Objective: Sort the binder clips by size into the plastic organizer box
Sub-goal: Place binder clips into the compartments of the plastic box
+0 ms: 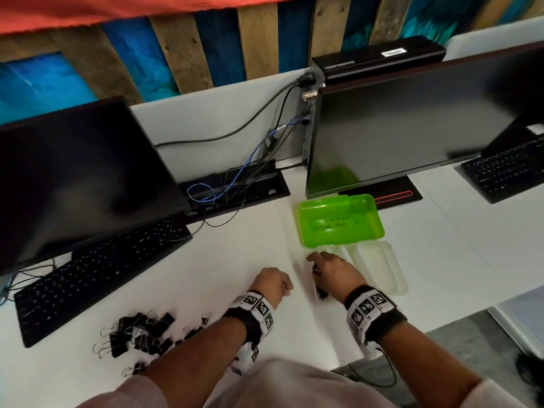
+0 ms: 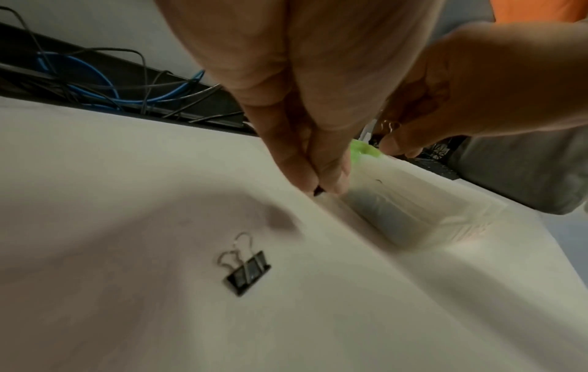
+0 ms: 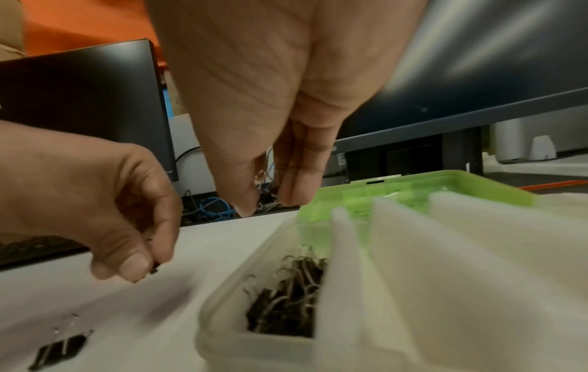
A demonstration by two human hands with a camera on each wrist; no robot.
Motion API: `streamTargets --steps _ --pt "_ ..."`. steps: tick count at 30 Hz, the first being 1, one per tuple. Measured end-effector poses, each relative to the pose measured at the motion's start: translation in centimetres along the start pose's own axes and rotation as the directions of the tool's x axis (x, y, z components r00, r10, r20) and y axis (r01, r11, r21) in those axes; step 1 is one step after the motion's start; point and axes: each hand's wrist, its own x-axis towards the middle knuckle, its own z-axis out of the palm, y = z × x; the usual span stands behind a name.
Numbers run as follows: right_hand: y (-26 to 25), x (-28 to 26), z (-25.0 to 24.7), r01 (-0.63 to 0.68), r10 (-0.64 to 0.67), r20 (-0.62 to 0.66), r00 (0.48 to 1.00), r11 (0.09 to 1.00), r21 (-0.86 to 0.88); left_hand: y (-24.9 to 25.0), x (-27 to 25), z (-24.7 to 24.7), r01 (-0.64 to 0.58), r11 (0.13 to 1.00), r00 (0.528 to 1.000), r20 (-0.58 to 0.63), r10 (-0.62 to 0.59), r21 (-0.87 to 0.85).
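Noted on white desk point(image 1: 241, 248): translucent plastic organizer box point(image 1: 382, 269) with hinged green lid point(image 1: 338, 220) folded open toward the back edge, set right of centre, in front of right-hand black monitor point(image 1: 412, 122). Box divided lengthwise by white partitions point(image 3: 342, 251); leftmost compartment held a heap of small black binder clips with wire handles point(image 3: 286, 297). Other compartments too blurred to read.

Right hand point(image 1: 332, 270) over the box's left side, thumb and fingers point(image 3: 296, 181) pressed together, pinching a wire-handled clip point(image 3: 259, 176); size not discernible.

Left hand point(image 1: 272, 282) just left of the box, apart from the right hand, fingers curled, thumb and forefinger point(image 2: 296, 163) pinching a small black clip point(image 2: 317, 192), only a sliver showing.

One loose black binder clip point(image 2: 248, 273) lying flat on the desk beneath the left hand, handles pointing toward the back edge.

Unsorted pile of black binder clips point(image 1: 141, 334) near the front edge, left of the left forearm, partly hidden by it.

Also seen: left black monitor point(image 1: 79, 178) with black keyboard point(image 1: 97, 272) in front; cable tray with blue and black cables point(image 1: 232, 184) at the back edge between the monitors; second keyboard point(image 1: 509, 169) at the right edge. Marker-tagged bands point(image 1: 257, 307) on both wrists.
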Motion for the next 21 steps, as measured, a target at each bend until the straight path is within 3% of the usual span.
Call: streamTargets --steps 4,9,15,21 --pt "1.6 -1.3 0.4 0.058 -0.062 -0.044 0.997 0.994 -0.095 -0.9 -0.4 1.1 0.027 0.99 0.996 0.083 -0.039 0.14" --pt "1.5 -1.5 2.7 0.084 -0.088 -0.111 0.99 0.996 -0.036 -2.9 -1.7 1.3 0.074 0.972 0.991 0.096 -0.098 0.224" --pt "2.2 -1.3 3.9 0.105 -0.099 -0.146 0.984 0.994 0.038 -4.0 -2.0 1.1 -0.008 0.986 0.989 0.146 -0.017 0.168" --pt "4.0 -1.3 2.6 0.101 -0.066 -0.249 0.966 0.986 0.132 -0.4 -1.6 1.7 -0.16 0.983 0.987 0.011 0.16 0.091"
